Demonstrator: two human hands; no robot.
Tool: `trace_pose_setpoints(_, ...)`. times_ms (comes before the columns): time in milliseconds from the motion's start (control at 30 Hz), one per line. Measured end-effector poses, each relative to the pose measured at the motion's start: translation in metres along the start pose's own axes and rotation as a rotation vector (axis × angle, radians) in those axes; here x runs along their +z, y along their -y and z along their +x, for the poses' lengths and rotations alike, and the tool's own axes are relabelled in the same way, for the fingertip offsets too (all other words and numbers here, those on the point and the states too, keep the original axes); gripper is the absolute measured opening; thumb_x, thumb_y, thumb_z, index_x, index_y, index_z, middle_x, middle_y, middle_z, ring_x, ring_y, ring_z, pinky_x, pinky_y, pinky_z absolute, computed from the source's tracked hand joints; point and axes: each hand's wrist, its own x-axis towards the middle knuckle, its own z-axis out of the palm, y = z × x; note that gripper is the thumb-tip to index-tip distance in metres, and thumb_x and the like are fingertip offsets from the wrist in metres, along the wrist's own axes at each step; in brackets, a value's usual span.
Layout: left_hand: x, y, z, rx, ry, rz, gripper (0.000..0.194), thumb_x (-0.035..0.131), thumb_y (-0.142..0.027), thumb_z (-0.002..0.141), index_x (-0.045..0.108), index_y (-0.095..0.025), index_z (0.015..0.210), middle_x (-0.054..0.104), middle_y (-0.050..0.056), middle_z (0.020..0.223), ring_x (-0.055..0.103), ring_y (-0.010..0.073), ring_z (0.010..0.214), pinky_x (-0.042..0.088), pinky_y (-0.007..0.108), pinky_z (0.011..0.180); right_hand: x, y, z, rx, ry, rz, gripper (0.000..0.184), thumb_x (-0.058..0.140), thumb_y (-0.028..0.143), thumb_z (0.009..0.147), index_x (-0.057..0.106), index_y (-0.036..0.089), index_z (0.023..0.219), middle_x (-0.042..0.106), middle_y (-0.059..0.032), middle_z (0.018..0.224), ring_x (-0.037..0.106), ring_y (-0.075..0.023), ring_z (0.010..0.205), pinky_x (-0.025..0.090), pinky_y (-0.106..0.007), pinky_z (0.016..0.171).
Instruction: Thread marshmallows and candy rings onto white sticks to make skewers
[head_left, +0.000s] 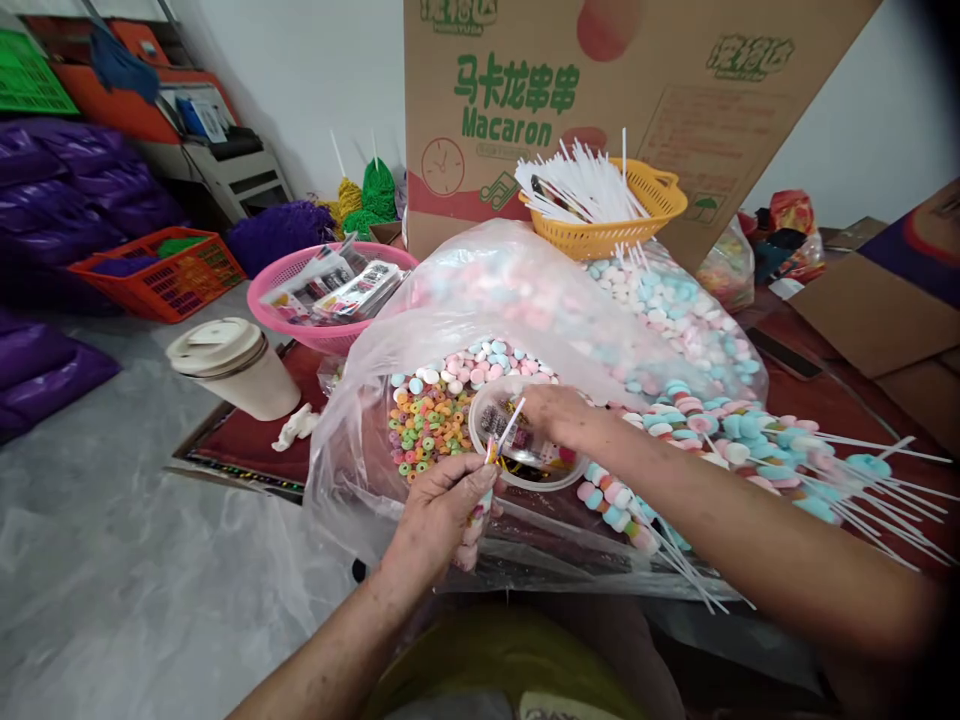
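Observation:
My left hand is closed around a white stick threaded with pastel candies, low in the middle of the view. My right hand reaches into a clear plastic bowl of small sweets, its fingers pinched on something I cannot make out. Beside the bowl lie colourful ring candies and pastel round candies inside an open clear plastic bag. Finished candy skewers are piled to the right with their sticks pointing right.
A yellow basket of white sticks stands behind the bag, before a "Macaron" cardboard box. A pink basket of packets and a lidded paper cup sit to the left. An orange crate and purple bags lie on the floor.

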Motion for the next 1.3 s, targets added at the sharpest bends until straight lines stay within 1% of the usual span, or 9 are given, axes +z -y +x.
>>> trace_pose_setpoints(167, -0.011, 0.005, -0.006, -0.023, -0.033, -0.043, 0.035, 0.067, -0.049, 0.066, 0.054, -0.017, 0.076, 0.047, -0.006, 0.049, 0.024, 0.0011, 0.031, 0.021, 0.014, 0.028, 0.0, -0.005, 0.014, 0.053, 0.021, 0.007, 0.02, 0.056, 0.009, 0.065, 0.07, 0.013, 0.079, 0.069, -0.0106, 0.079, 0.063, -0.0209, 0.072, 0.041, -0.024, 0.056)
trace_pose_setpoints(400, 0.003, 0.0, 0.001, 0.062, 0.073, -0.085, 0.034, 0.066, -0.044, 0.069, 0.056, -0.016, 0.083, 0.047, -0.006, 0.052, 0.027, 0.0025, 0.033, 0.028, 0.017, 0.027, -0.027, -0.028, -0.026, 0.107, -0.129, 0.074, 0.021, 0.046, 0.015, 0.074, 0.066, 0.016, 0.079, 0.066, -0.0059, 0.077, 0.057, -0.0144, 0.065, 0.035, -0.021, 0.052)
trace_pose_setpoints(600, 0.022, -0.009, 0.012, 0.042, 0.18, -0.158, 0.033, 0.07, -0.039, 0.065, 0.058, -0.015, 0.083, 0.054, -0.003, 0.057, 0.038, 0.0049, 0.033, 0.035, 0.019, 0.028, -0.001, -0.011, -0.077, -0.073, -0.333, 0.532, 0.024, 0.041, 0.024, 0.082, 0.064, 0.017, 0.079, 0.063, -0.0014, 0.071, 0.056, -0.0126, 0.066, 0.037, -0.021, 0.059)
trace_pose_setpoints(733, 0.033, -0.01, 0.011, 0.066, 0.207, -0.226, 0.027, 0.075, -0.029, 0.059, 0.06, -0.012, 0.073, 0.059, 0.002, 0.064, 0.058, 0.0108, 0.051, 0.047, 0.02, 0.042, 0.012, 0.005, -0.102, -0.039, -0.473, 0.522, 0.025, 0.041, 0.026, 0.081, 0.058, 0.017, 0.066, 0.055, -0.0015, 0.058, 0.049, -0.013, 0.055, 0.032, -0.024, 0.053)
trace_pose_setpoints(900, 0.033, 0.002, 0.002, 0.187, 0.32, -0.102, 0.026, 0.07, -0.035, 0.068, 0.061, -0.011, 0.069, 0.052, -0.002, 0.051, 0.042, 0.0059, 0.031, 0.035, 0.019, 0.028, 0.024, 0.01, -0.111, 0.156, -0.345, 1.043, 0.021, 0.049, 0.035, 0.077, 0.056, 0.018, 0.067, 0.047, 0.0044, 0.047, 0.04, -0.0088, 0.042, 0.028, -0.021, 0.042)
trace_pose_setpoints(967, 0.035, 0.006, 0.001, 0.196, 0.341, -0.075, 0.026, 0.07, -0.035, 0.068, 0.062, -0.011, 0.071, 0.047, -0.005, 0.045, 0.039, 0.0058, 0.028, 0.034, 0.02, 0.026, 0.03, 0.016, -0.113, 0.153, -0.352, 1.125, 0.022, 0.052, 0.035, 0.075, 0.055, 0.017, 0.063, 0.045, 0.0052, 0.047, 0.038, -0.0078, 0.043, 0.028, -0.02, 0.043)
trace_pose_setpoints(1067, 0.041, 0.005, 0.003, 0.17, 0.269, -0.114, 0.029, 0.071, -0.036, 0.065, 0.063, -0.012, 0.079, 0.045, -0.006, 0.041, 0.037, 0.0074, 0.025, 0.034, 0.021, 0.024, 0.035, 0.024, -0.123, 0.066, -0.41, 1.134, 0.023, 0.052, 0.032, 0.076, 0.052, 0.017, 0.058, 0.045, 0.0048, 0.049, 0.036, -0.0071, 0.046, 0.028, -0.02, 0.044)
trace_pose_setpoints(1167, 0.044, 0.002, 0.008, 0.138, 0.105, -0.2, 0.03, 0.075, -0.032, 0.06, 0.064, -0.01, 0.077, 0.053, -0.003, 0.048, 0.044, 0.0062, 0.032, 0.038, 0.019, 0.03, 0.035, 0.024, -0.141, -0.019, -0.455, 1.187, 0.024, 0.05, 0.031, 0.081, 0.055, 0.017, 0.063, 0.046, 0.0041, 0.052, 0.039, -0.0075, 0.049, 0.031, -0.02, 0.046)
trace_pose_setpoints(1300, 0.048, 0.002, 0.01, 0.066, 0.057, -0.116, 0.032, 0.075, -0.034, 0.059, 0.061, -0.012, 0.078, 0.052, -0.003, 0.05, 0.049, 0.0083, 0.039, 0.041, 0.019, 0.033, 0.031, 0.021, -0.154, -0.006, -0.736, 1.304, 0.016, 0.051, 0.03, 0.084, 0.059, 0.018, 0.078, 0.048, 0.0046, 0.057, 0.043, -0.0077, 0.053, 0.035, -0.02, 0.051)
